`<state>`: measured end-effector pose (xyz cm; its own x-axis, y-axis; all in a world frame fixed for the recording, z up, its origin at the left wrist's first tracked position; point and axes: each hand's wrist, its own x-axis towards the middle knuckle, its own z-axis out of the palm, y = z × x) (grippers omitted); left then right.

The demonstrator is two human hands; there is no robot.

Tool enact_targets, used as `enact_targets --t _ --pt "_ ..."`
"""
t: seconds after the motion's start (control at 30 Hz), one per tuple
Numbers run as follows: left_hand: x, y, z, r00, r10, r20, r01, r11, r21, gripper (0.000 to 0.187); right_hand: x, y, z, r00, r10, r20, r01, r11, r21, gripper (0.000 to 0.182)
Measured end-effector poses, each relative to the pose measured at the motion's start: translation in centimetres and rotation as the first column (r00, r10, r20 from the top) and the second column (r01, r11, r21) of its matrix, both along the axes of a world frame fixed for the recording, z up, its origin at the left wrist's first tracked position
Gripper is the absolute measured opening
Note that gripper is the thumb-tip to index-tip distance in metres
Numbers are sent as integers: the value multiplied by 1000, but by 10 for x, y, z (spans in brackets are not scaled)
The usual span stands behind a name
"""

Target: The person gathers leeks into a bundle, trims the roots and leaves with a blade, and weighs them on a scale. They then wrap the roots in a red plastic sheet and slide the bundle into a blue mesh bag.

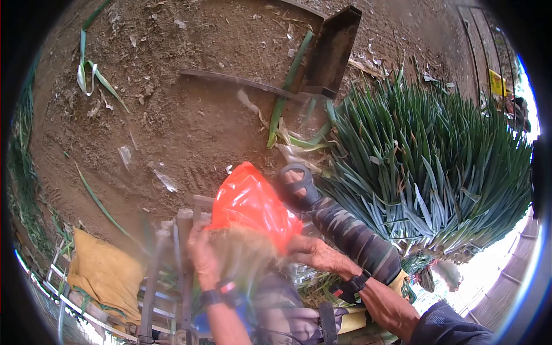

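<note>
A shiny red plastic bag sits over the root end of a bundle of green onions, whose pale roots show along the bag's rim. The bundle's stalks are smeared by motion and run toward my lap. My left hand is closed at the left side of the bag's rim, its fingertips partly hidden. On the right edge, my right hand grips the bag with its fingers bent around the plastic. Both wrists carry dark bands.
A large pile of green onions stands at the right, beside my sandalled foot. Ahead on the dirt floor lies a metal frame with loose leaves near it. A wooden rack and a yellow cushion are at the left.
</note>
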<state>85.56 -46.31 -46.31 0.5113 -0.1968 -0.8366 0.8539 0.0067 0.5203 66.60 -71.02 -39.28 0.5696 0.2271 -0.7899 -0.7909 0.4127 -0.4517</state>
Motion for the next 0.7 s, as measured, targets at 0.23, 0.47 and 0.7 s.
enact_targets --t 0.23,0.47,0.7 --pt "-8 9 -12 995 -13 102 9 999 46 26 2 -5 4 997 40 69 -40 999 -4 31" --pt "-8 3 -6 996 -14 89 8 998 61 23 -2 2 -2 734 567 374 -322 776 -543 34" --pt "-13 16 -14 984 112 142 -105 993 -51 20 2 16 4 717 639 279 -347 674 -652 47"
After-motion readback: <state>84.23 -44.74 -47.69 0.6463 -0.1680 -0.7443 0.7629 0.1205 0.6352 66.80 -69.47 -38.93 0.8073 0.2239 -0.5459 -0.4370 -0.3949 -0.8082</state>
